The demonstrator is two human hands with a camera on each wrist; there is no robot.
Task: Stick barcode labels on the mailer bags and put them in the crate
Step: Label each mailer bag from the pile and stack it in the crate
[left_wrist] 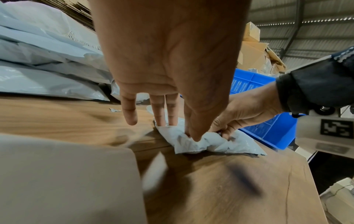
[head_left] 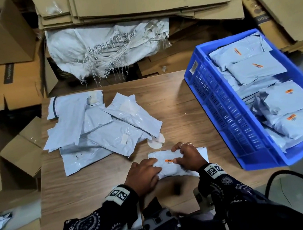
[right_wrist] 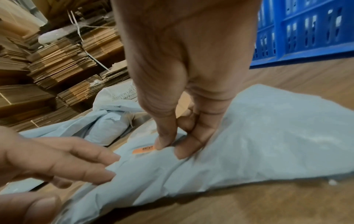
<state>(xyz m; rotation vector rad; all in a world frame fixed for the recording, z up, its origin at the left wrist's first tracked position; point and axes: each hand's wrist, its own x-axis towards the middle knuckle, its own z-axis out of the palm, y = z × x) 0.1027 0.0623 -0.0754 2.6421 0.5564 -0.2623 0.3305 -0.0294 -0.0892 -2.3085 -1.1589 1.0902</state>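
Mailer bag (head_left: 174, 166) lies on near edge of wooden table (head_left: 173, 100), under both my hands. Orange barcode label (head_left: 169, 160) on its top, print too small to read. My right hand (head_left: 188, 156) pinches bag beside label; my left hand (head_left: 145, 173) presses bag, fingers straight. Blue crate (head_left: 220, 103) at right: four labelled bags visible on top. Unlabelled bag pile (head_left: 98, 125) far left.
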